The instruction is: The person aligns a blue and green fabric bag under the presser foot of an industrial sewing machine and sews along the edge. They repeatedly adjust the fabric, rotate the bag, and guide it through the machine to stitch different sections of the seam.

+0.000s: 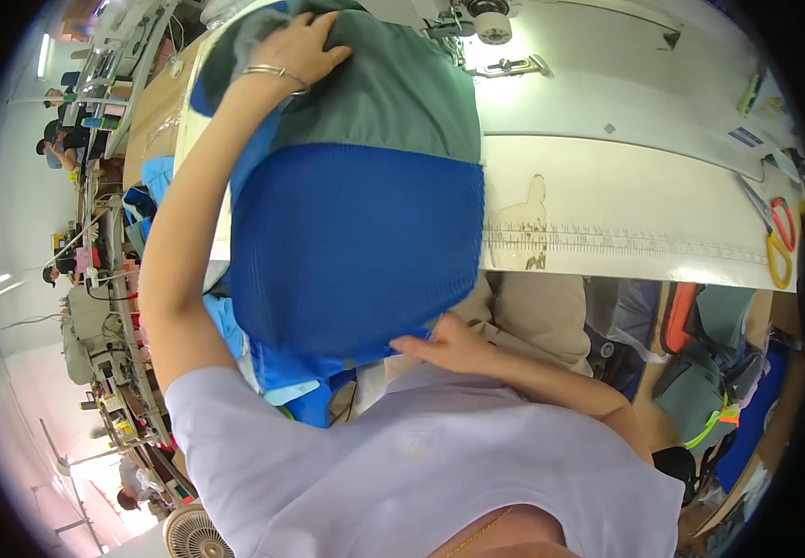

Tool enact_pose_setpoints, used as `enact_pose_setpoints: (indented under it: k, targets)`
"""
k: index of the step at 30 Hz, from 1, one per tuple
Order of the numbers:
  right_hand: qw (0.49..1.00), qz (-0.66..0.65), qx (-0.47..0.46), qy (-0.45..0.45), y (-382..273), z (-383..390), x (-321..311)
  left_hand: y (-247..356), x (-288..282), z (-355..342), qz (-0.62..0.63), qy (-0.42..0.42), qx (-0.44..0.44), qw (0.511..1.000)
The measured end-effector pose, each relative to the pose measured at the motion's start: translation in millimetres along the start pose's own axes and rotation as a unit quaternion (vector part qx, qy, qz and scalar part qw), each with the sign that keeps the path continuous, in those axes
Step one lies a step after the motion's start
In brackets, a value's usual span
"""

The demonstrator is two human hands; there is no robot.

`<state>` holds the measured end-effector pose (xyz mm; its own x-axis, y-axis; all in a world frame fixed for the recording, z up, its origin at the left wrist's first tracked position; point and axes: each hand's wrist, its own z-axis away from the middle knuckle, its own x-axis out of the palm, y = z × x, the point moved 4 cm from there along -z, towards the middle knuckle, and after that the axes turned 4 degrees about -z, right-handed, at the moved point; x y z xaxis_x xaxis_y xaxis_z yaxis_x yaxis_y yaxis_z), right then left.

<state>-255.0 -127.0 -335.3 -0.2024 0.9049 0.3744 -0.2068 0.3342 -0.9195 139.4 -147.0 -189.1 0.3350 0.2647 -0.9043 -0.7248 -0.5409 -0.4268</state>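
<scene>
A sewn fabric piece (360,242), with a large blue panel joined to a grey-green one, spreads over the left of the sewing table and hangs over its front edge. My left hand (300,51) lies on the far grey-green part, thumb apart from the fingers, palm down. Down at the near edge of the blue panel, close to my body, my right hand (451,346) is closed on the cloth; its fingers are partly hidden. Behind the cloth, the sewing machine's presser foot area (509,67) is lit by a lamp.
A ruler scale (625,240) runs along the table's front. Scissors (778,244) with red and yellow handles lie at the right end. Fabric pieces (700,391) are heaped below right; light-blue cloth (157,177) lies at left. Other people sit at machines far left.
</scene>
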Motion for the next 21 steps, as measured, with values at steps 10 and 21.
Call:
enact_pose_setpoints:
  k: [10, 21]
  targets:
    - [0.995, 0.067, -0.058, 0.043, -40.9, 18.9, -6.2, 161.1, -79.8, 172.0, 0.245, 0.037, 0.177, 0.953]
    - [0.977, 0.153, -0.142, 0.031, -75.5, 16.6, 3.2, 152.6, -92.2, 149.6, 0.237, 0.105, 0.14, 0.955]
